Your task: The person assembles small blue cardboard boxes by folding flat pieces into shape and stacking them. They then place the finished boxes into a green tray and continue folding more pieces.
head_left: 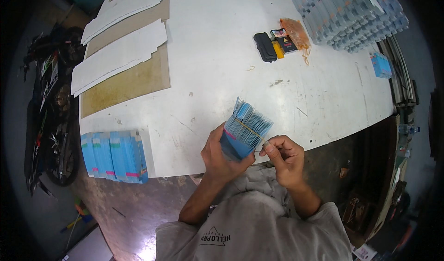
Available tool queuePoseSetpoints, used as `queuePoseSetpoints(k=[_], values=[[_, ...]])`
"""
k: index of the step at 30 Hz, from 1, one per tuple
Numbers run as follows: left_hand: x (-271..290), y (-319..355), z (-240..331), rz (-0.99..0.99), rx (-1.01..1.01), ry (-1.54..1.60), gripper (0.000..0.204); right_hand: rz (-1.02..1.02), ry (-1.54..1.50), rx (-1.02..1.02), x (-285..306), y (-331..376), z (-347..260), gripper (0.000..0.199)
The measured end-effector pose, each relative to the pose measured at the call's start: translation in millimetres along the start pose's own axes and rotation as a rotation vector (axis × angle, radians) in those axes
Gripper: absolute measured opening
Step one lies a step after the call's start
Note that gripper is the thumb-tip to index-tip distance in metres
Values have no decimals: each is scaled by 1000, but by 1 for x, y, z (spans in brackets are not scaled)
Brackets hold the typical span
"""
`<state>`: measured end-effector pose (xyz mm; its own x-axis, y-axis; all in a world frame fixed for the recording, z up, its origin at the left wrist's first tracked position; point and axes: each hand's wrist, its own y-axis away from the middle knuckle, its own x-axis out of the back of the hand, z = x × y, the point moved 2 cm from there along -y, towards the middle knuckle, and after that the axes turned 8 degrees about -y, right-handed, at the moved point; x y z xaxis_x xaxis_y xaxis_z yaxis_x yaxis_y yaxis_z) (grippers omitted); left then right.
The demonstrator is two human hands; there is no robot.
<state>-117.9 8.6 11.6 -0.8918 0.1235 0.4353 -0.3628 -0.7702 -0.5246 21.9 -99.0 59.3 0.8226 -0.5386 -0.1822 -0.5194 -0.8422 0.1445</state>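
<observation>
1. The left hand (217, 152) grips a thick bundle of blue cards (245, 138) from the left and beneath, its fingers wrapped firmly around it.
2. The bundle is tilted, its edges fanned slightly at the far side, and sits over the near edge of the white tabletop (208, 57), in front of the person's grey shirt (263, 224).
3. A thin tan band (249, 130) runs across the bundle's edges.
4. The right hand (286, 159) is at the bundle's right corner, thumb and forefinger pinched together on the end of the band, the other fingers curled.
5. At the near left, a row of blue stacks (115, 154) lies on the tabletop; beyond it are white sheets (122, 57) over brownish boards (127, 85).
6. At the far right stand a black case (265, 47), an orange bag (296, 33) and a large pile of grey-blue packs (344, 18).
</observation>
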Motion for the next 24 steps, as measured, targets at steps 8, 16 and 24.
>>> queuePoseSetpoints(k=[8,16,24], values=[[-8,3,-2,-17,57,24,86,54,167,155,6,2,9,8],[-12,-7,5,-48,48,3,85,45,365,393,10,-2,4,4],[-22,-54,18,-258,232,-208,94,123,304,295,55,0,30,32]])
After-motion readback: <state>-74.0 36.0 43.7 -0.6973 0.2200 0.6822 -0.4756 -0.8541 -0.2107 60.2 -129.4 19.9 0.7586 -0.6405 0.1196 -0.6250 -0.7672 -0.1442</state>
